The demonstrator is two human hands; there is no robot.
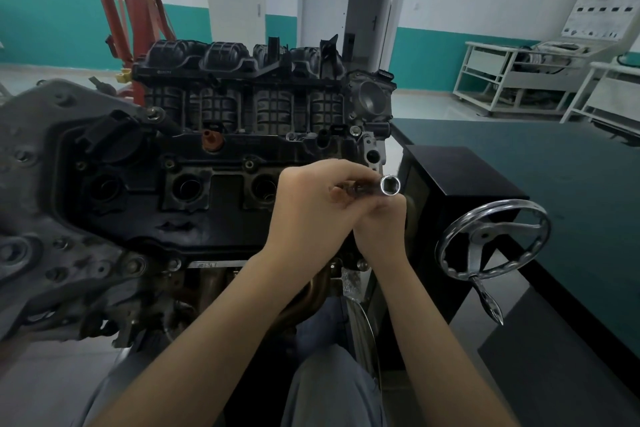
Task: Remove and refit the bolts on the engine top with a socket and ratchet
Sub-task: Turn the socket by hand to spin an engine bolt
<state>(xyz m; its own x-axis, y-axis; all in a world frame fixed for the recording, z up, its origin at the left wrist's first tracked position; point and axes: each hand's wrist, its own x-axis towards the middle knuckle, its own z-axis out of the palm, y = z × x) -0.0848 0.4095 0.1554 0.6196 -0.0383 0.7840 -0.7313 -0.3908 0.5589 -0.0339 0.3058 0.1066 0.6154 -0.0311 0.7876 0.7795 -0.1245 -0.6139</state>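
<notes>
Gripping socket (390, 185) | left hand (308, 204) fingers curled round it | right hand (381, 222) fingers wrapped beneath

Even, soft indoor light fills a workshop, bright on the white walls and dimmer over the dark engine (194, 184). Glare glints on the chrome socket (390, 185) and handwheel (491, 243). Wide-angle distortion bends the edges; the near forearms and left edge look soft.

Chrome socket (390, 185) held sideways, open end facing camera, above black engine top (194, 191).
</notes>
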